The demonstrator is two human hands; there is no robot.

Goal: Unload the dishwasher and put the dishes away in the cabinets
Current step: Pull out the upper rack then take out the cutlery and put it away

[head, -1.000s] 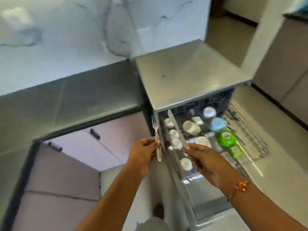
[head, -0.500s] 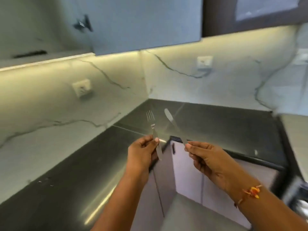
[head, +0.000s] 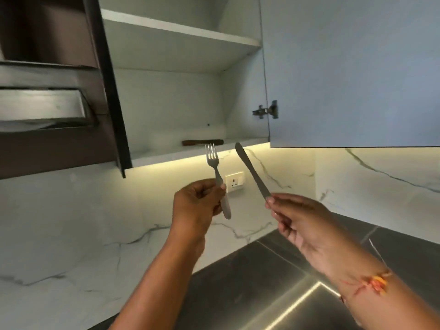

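A kitchen corner is seen from below: a white marble-veined backsplash [head: 71, 222] runs behind a dark, glossy worktop [head: 238, 294], and a strip of warm light is cast under an open wall cabinet [head: 171, 103]. The cabinet's pale door [head: 357, 67] is swung out to the right on a metal hinge [head: 265, 110]. Two shelves are visible inside, and on the bottom shelf [head: 178, 154] a dark, long object [head: 202, 142] is laid flat; what it is cannot be told. A dark extractor hood [head: 47, 103] is mounted to the left of the cabinet, and a white wall socket [head: 234, 181] is set in the backsplash beneath it.

Both hands are raised in front of the cabinet, apart from one another. A fork [head: 217, 175] is pinched by its handle between thumb and fingers of the left hand [head: 197, 206], tines upward, just below the edge of the bottom shelf. A table knife [head: 252, 171] is pinched at its handle end by the fingertips of the right hand [head: 304, 225], its blade tilted up and to the left. The two pieces are held near each other without touching. A red and orange thread [head: 371, 282] is worn round the right wrist.
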